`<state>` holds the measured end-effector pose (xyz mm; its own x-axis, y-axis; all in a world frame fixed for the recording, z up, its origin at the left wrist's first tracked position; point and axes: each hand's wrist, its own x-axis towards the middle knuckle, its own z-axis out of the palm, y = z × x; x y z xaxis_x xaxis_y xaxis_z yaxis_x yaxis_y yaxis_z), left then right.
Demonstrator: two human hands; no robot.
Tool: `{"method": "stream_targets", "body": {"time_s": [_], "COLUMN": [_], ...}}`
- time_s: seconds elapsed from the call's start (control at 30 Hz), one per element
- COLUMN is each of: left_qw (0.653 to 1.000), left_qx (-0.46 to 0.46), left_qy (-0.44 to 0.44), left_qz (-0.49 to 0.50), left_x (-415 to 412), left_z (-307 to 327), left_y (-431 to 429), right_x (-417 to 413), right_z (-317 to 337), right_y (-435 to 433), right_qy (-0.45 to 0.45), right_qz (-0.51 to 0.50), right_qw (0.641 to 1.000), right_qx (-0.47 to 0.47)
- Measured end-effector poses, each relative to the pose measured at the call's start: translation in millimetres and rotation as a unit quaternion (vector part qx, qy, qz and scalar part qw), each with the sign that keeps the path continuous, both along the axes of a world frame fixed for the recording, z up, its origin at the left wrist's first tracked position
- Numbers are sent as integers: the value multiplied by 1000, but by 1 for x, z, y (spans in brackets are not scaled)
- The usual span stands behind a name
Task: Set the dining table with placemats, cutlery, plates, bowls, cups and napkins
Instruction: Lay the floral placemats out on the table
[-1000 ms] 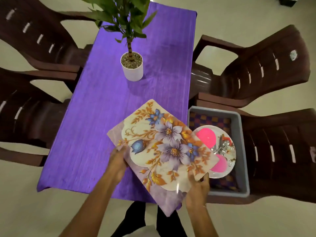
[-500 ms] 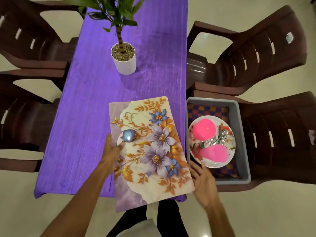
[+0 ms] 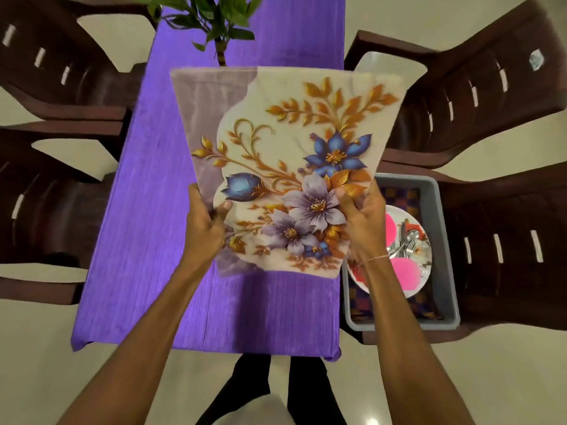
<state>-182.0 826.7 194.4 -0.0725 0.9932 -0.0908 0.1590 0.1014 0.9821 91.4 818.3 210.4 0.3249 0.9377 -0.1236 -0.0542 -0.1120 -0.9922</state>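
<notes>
A floral placemat (image 3: pixel 285 142), cream and lilac with blue and purple flowers and gold leaves, is lifted above the purple-clothed table (image 3: pixel 147 240), its far end raised toward the camera. My left hand (image 3: pixel 205 225) grips its left edge, thumb on top. My right hand (image 3: pixel 362 222) grips its right edge the same way. In the grey tub (image 3: pixel 441 240) on the chair at right lie a white plate (image 3: pixel 425 271), pink cups or bowls (image 3: pixel 402 268) and metal cutlery (image 3: pixel 405 240), over a checked cloth.
A potted plant (image 3: pixel 214 26) stands mid-table, its pot hidden behind the placemat. Brown plastic chairs (image 3: pixel 478 96) stand along both long sides of the table. The tub sits on the near right chair (image 3: pixel 506 240). Pale floor lies in front of the table.
The placemat lay flat on the table's near end half a second ago, with the right hand off it. Now both hands hold it raised above the table.
</notes>
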Motion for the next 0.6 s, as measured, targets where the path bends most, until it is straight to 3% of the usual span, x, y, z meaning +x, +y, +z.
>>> {"method": "stream_targets", "body": {"time_s": [0.13,0.27,0.43,0.6], "left_qw": [998,998,997,989], "left_qx": [56,61,52,63], "left_qy": [-29,3,19,101], "left_qz": [-3,29,48,90], "left_x": [2,5,3,10], "left_z": [25,15,1,4], "left_y": [9,0,-3,4], "right_x": [-3,-9,-18,-18], "right_z": [13,6,-2,1], "right_y": [1,-10,-18,-11], "right_qy": [52,95,81,19], "right_qz": [-29,-34,-52,-83], "right_qw": [996,993,995,996], "right_qx": [63,63,19,1]}}
